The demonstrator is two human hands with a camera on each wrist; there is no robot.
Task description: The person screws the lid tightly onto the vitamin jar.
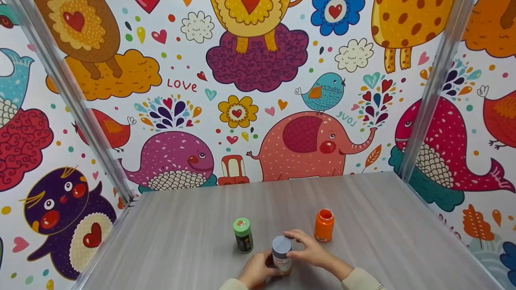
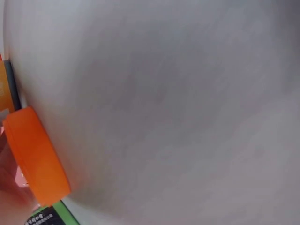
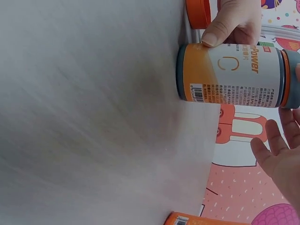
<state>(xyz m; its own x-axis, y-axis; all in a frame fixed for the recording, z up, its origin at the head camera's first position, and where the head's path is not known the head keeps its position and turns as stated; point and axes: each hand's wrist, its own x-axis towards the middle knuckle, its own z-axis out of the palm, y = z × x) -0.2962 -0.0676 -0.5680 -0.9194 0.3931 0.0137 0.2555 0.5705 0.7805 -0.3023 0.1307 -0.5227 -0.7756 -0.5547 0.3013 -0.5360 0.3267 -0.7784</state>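
A white and orange pill bottle with a blue-grey cap stands upright near the front of the table. My left hand grips its body, the thumb pressed along the label. At the top, my right hand holds the cap between thumb and fingers; the other fingers are spread away from it. A loose orange lid sits on the table beside the left hand, close to the bottle's base. Most of the left fingers are hidden behind the bottle.
An orange bottle without a lid stands behind the right hand. A dark bottle with a green cap is behind the left hand. Patterned panels with metal posts enclose the grey wood-look table.
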